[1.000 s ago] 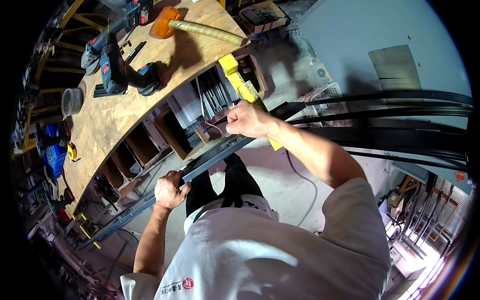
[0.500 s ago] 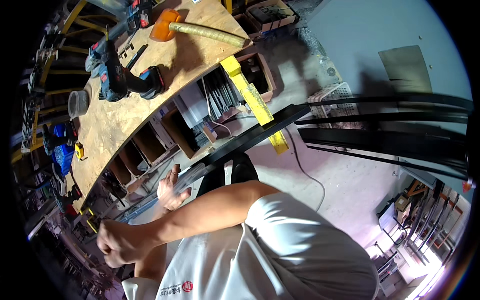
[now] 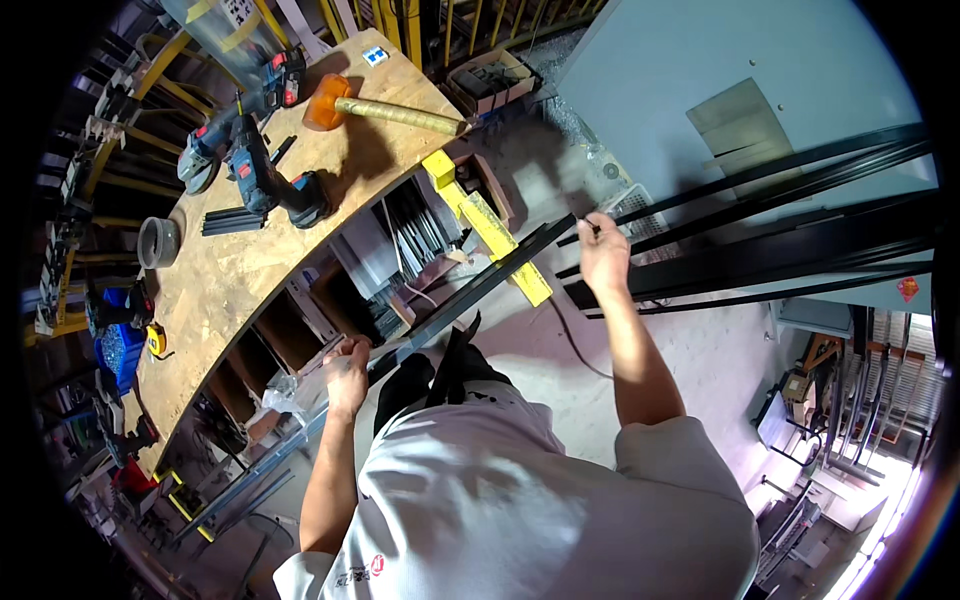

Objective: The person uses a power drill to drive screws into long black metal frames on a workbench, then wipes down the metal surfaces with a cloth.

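A long black profile [image 3: 470, 292] lies slantwise across a yellow support bar [image 3: 490, 228], in front of my legs. My left hand [image 3: 347, 378] is closed beside its near left end, and crumpled clear plastic film [image 3: 284, 394] hangs from the fist. At the profile's far right end, my right hand [image 3: 606, 262] is raised with its fingers pinched together. Something small and dark shows at those fingertips, too small to make out.
To the left, a wooden workbench [image 3: 215, 285] carries an orange mallet [image 3: 326, 103], a cordless drill [image 3: 250, 165], a round tub [image 3: 159, 243] and a tape measure [image 3: 156, 341]. Several long black profiles [image 3: 780, 240] extend on the right. Below the bench are boxes and strips; a cable crosses the floor.
My right arm has swung from across my body at the left to the profile's far end. My left hand, open before, has closed. The view has shifted slightly.
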{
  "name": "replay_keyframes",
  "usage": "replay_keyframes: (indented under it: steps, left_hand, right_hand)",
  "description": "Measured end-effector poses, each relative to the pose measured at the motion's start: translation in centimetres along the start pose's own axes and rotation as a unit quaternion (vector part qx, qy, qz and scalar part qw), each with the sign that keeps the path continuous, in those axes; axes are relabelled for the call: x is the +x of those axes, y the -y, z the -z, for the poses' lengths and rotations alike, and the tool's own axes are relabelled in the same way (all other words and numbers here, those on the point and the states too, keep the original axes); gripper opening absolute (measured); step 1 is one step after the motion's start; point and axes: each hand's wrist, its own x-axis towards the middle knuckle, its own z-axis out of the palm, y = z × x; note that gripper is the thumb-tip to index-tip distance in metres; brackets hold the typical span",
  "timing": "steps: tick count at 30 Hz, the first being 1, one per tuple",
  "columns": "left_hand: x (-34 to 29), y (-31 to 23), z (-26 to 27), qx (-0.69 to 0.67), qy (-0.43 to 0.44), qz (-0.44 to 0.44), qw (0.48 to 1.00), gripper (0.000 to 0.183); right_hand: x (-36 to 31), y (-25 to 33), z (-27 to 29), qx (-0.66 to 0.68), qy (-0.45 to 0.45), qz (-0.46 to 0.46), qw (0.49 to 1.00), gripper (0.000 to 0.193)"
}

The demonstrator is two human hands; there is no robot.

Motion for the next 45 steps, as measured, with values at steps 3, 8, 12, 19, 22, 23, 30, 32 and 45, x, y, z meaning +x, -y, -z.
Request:
replay_keyframes:
  steps: [3, 8, 12, 19, 22, 23, 30, 32, 45]
  left_hand:
    - [-0.6, 2.0, 0.0, -0.079, 0.008, 0.001, 0.997, 0.032]
    - [-1.0, 1.6, 1.8, -0.066, 0.066, -0.010, 0.996, 0.037]
    - [-1.3, 2.5, 1.7, -0.087, 0.077, -0.016, 0.993, 0.038]
    - [-0.9, 3.1, 1.1, -0.032, 0.054, -0.107, 0.992, 0.027]
    - [-1.4, 3.9, 1.1, 0.067, 0.014, -0.222, 0.973, 0.021]
    - [-1.2, 5.1, 1.1, 0.141, 0.006, -0.344, 0.928, 0.019]
    - [-1.2, 2.7, 0.2, 0.052, 0.092, -0.110, 0.988, 0.036]
    - [-1.9, -0.7, 0.7, 0.130, 0.123, -0.063, 0.982, 0.042]
    - [-1.1, 6.6, -1.6, 0.070, -0.084, -0.133, 0.985, 0.037]
  right_hand:
    - [1.6, -2.3, 0.1, -0.018, 0.046, 0.018, 0.999, 0.025]
    - [2.9, 0.8, 1.8, -0.082, 0.125, 0.057, 0.987, 0.020]
    - [4.4, 4.0, 2.6, -0.218, 0.178, 0.111, 0.953, 0.020]
    - [6.5, 4.8, 2.2, -0.360, 0.221, 0.304, 0.854, 0.011]
    - [6.0, 7.0, 2.4, -0.369, 0.252, 0.285, 0.848, 0.019]
    - [5.8, 7.0, 2.3, -0.338, 0.238, 0.293, 0.862, 0.020]
    - [2.0, 7.9, -1.9, 0.373, 0.504, -0.056, 0.777, 0.010]
    - [-4.5, 17.7, -1.7, 0.524, 0.602, -0.087, 0.596, 0.020]
    - [-13.4, 42.1, -0.5, 0.607, 0.676, 0.158, 0.387, 0.013]
